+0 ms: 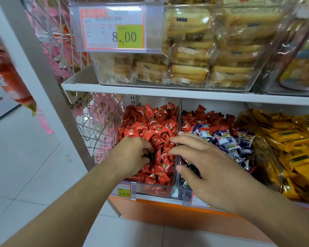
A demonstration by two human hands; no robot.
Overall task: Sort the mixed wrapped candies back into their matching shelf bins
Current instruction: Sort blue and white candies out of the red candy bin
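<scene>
Nearest the front edge of the lower shelf, the right hand [209,168] lies palm down over the front of the middle bin [186,193], fingers [185,139] straight and spread, reaching left across the clear divider [179,132] so the tips sit above the red pile; it holds nothing that shows. Just left of it the left hand [132,154] is knuckles-up in the left bin [155,190], its fingers curled down into the red candies [150,125]; something dark sits under the fingertips, but whether they pinch a stray piece I cannot tell.

The mixing is in the middle bin: blue-and-white candies [228,139] lie across its middle and front, while more red-wrapped ones [203,118] are heaped toward the shelf's back. The yellow packets [292,139] fill the bin at the right end.

The likely slip is a mis-sort, since the red wrappers on both sides of the divider look much alike and may not be the same kind. With both hands crowded at the divider, a sweep of the flat right hand could also push pieces over the low front wall to the floor [34,175].

On the shelf above, a clear tub of wrapped cakes [185,56] carries a price tag [114,27]
</scene>
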